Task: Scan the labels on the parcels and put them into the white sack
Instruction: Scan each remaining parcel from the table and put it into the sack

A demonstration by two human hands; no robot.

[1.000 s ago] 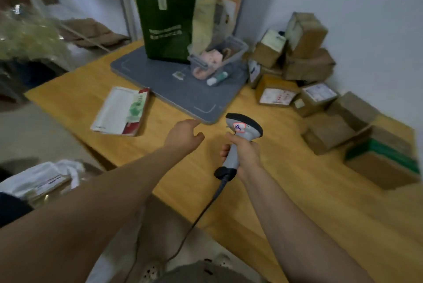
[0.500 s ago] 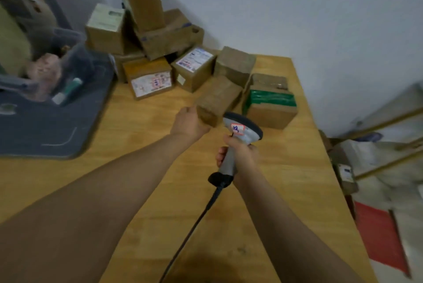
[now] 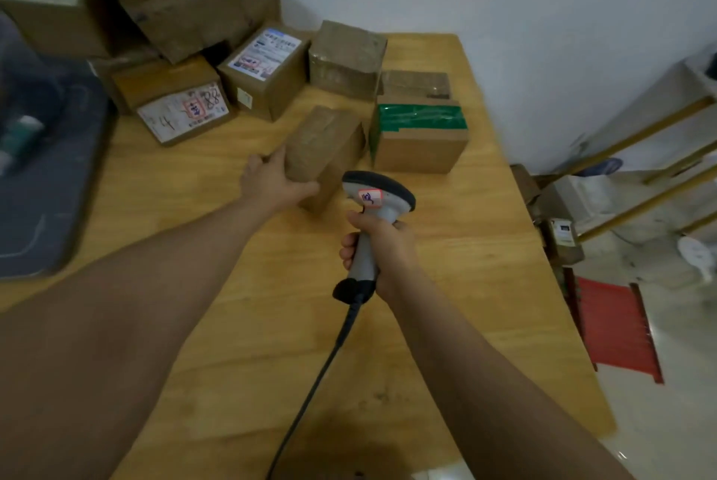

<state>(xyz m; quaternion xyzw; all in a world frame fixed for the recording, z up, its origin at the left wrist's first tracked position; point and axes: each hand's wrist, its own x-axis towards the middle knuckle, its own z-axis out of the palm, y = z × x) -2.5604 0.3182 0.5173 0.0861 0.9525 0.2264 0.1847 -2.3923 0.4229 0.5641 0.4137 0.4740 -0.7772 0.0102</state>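
Stacked cardboard boxes [image 3: 264,68] wait at the back of the wooden table [image 3: 446,246]. Left hand [image 3: 271,184] grips 1 small plain brown cardboard parcel [image 3: 326,145], still on the table. Right hand [image 3: 382,250] fingers wrap the grey corded handheld scanner [image 3: 372,208]. Likely unscanned; white sack not in view.

Head-worn view looks forward and down, close over the table [image 3: 465,266]
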